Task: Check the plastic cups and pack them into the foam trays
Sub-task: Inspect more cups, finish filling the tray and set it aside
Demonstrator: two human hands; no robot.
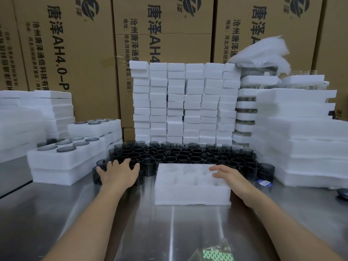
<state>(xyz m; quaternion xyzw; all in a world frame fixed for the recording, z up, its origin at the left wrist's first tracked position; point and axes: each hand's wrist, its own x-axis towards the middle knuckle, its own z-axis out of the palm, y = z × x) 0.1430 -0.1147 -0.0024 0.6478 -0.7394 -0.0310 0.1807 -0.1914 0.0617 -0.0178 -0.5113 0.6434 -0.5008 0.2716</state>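
Left grip [119,173] lies with its fingers spread over the rims of a few dark plastic cups [188,155] at the left edge of a dense cluster standing upright on the surface [169,232]. Right grip [229,176] is loosely spread over the right end of an unfilled foam tray [192,196]; whether it touches the foam I cannot tell. This tray sits just in front of the cups. To the left, filled trays [66,159] are stacked, cups seated in their holes. Behind the cups rise piled foam blocks [184,102], with more foam stacks [301,138] on the right. Printed cardboard boxes [71,44] wall off the back.
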